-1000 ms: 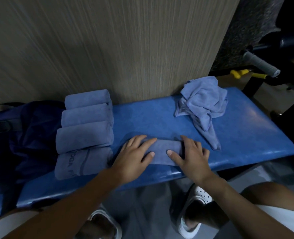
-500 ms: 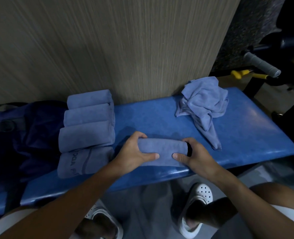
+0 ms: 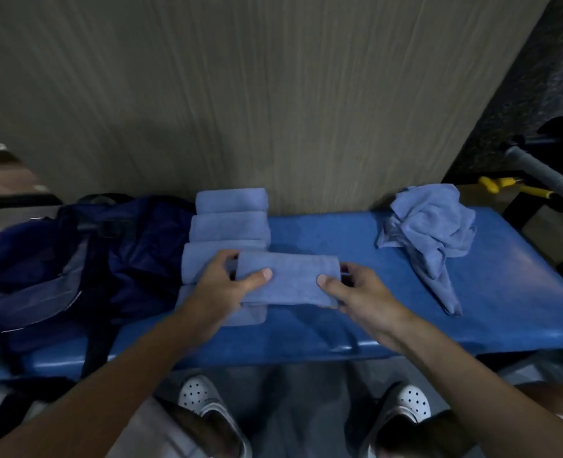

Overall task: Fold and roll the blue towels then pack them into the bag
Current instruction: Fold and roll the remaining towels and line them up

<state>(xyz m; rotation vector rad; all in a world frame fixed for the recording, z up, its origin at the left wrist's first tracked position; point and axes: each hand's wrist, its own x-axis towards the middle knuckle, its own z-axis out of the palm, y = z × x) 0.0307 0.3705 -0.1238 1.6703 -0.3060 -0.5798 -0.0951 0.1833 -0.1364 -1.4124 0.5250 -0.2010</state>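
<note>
As fingers (image 3: 253,282) clasp each end, the rolled towel (image 3: 290,279) lies between them.

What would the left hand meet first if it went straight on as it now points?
Probably the row of rolled blue towels beyond it; the left hand, holding one end of another rolled blue towel, points forward over them. Height is unclear: if it clears them, the grey streaked wall comes next.

Five rolled towels (image 3: 228,228): four in a row at left, one roll (image 3: 288,279) nearer. One crumpled towel heap (image 3: 432,223) at right. One bag (image 3: 42,259) far left. Two shoes (image 3: 197,395). One bench (image 3: 504,292).
</note>
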